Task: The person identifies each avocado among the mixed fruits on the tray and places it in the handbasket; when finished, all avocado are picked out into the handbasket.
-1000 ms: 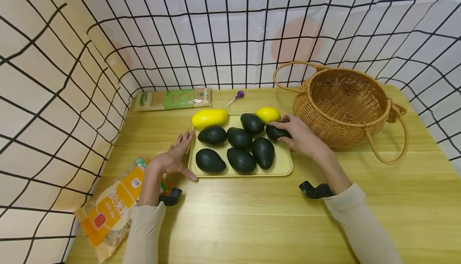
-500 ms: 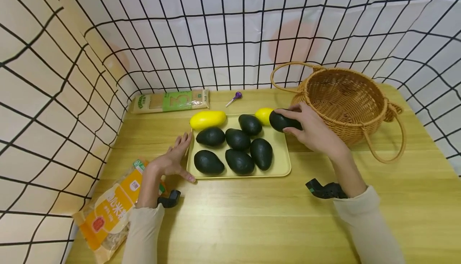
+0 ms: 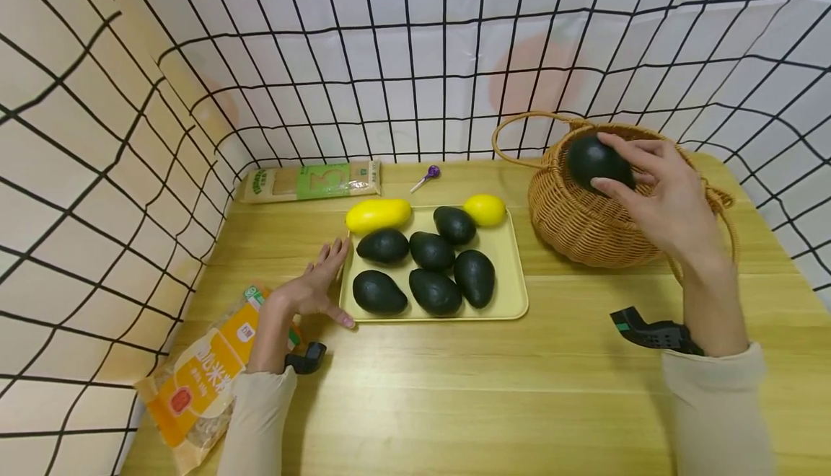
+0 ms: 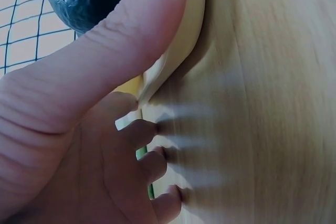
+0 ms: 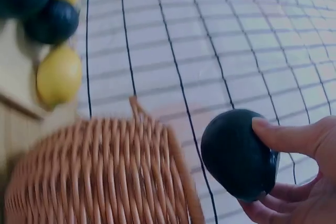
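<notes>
My right hand (image 3: 669,191) grips a dark green avocado (image 3: 596,164) between thumb and fingers, held above the opening of a wicker basket (image 3: 584,227). In the right wrist view the same avocado (image 5: 236,153) hangs beside the basket's woven wall (image 5: 105,177). My left hand (image 3: 310,288) rests with spread fingers at the left edge of a pale yellow tray (image 3: 509,281), its thumb by the near corner. On that tray lie several more avocados (image 3: 433,291), a long yellow fruit (image 3: 379,214) and a lemon (image 3: 485,210). The inside of the basket is mostly hidden.
Behind the tray lie a flat noodle packet (image 3: 311,180) and a purple lollipop (image 3: 431,172). An orange food bag (image 3: 201,382) sits left of my left forearm. Black wire grid (image 3: 444,58) walls the table's back and sides.
My right hand has lifted the avocado off the tray's right side and carried it right and up to above the basket. The left hand has stayed at the tray's edge.
</notes>
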